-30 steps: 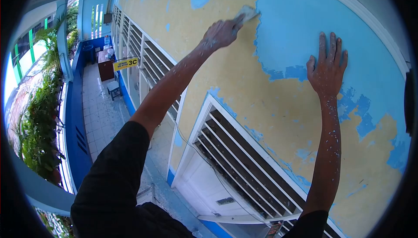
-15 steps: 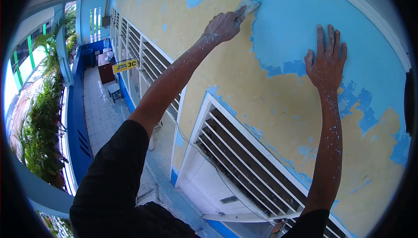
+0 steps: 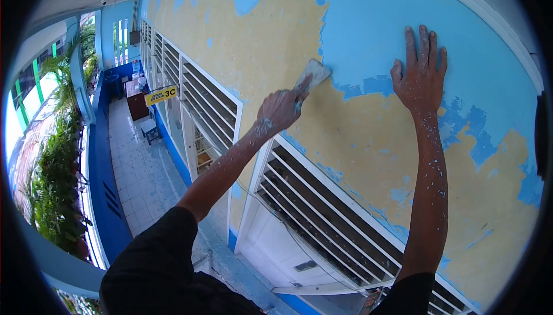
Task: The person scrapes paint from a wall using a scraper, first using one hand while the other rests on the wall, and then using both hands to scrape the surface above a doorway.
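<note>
My left hand [image 3: 279, 110] is closed around the handle of a flat, whitish scraper [image 3: 314, 73]. The scraper's blade meets the wall at the ragged edge between the light blue paint [image 3: 368, 32] and the yellowish exposed surface [image 3: 259, 38]. Further right, my right hand [image 3: 423, 81] lies with its palm against the blue paint, fingers pointing up and spread, holding nothing. Pale flecks cover both hands and forearms. Darker blue patches [image 3: 377, 85] show along the lower border of the paint.
Below the wall surface are white louvred windows [image 3: 328, 211] with a thin cable in front. At left a yellow sign [image 3: 161, 95] juts over a tiled walkway [image 3: 132, 171], with a desk [image 3: 136, 100], a stool [image 3: 150, 130] and a blue parapet [image 3: 103, 171] beyond.
My left hand and the scraper have moved down the wall and slightly left along the paint edge. My right hand is still flat on the wall; the view has shifted slightly.
</note>
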`<state>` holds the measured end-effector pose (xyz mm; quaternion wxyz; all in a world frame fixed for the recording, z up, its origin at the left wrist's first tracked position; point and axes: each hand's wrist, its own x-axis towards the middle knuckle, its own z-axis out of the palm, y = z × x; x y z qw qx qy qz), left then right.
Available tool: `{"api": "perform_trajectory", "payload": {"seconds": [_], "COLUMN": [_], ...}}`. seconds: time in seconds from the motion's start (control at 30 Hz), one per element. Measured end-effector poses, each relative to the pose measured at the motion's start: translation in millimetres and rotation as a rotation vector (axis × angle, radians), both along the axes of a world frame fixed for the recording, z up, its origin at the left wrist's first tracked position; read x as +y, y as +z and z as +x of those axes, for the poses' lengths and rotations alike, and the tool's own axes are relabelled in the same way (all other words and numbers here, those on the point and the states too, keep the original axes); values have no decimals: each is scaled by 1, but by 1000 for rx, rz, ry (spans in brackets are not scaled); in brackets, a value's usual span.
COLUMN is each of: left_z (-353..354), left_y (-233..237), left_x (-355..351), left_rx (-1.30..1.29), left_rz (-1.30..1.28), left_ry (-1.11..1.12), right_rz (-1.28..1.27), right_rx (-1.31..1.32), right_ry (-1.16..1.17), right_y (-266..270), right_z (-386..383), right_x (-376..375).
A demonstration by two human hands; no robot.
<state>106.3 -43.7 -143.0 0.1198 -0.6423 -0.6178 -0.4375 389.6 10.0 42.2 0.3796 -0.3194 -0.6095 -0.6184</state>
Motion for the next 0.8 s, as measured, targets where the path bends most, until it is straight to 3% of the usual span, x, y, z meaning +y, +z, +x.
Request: {"api": "perform_trajectory", "payload": {"seconds": [0.07,0.27,0.37,0.57,0.8], "left_z": [-3,10,12,22,46], "left_y": [9,-27,13,-40,-8], "left_x": [-1,-8,-8,-6,-27], "left_rx": [-9,0,12,60,-43], "left_rz": [37,-28,-33,-95,-99], "left_ry": [-12,-6,-12,-24,-30], "right_rz": [17,5,20,20,38], "right_rx": [-6,0,-4,-6,-20], "right_ry": [24,-8,15,34,40], "right_y": [-2,-2,-2,-2,-2], "right_z": [1,1,1,2,1], "right_x": [4,3,4,4,5]}}
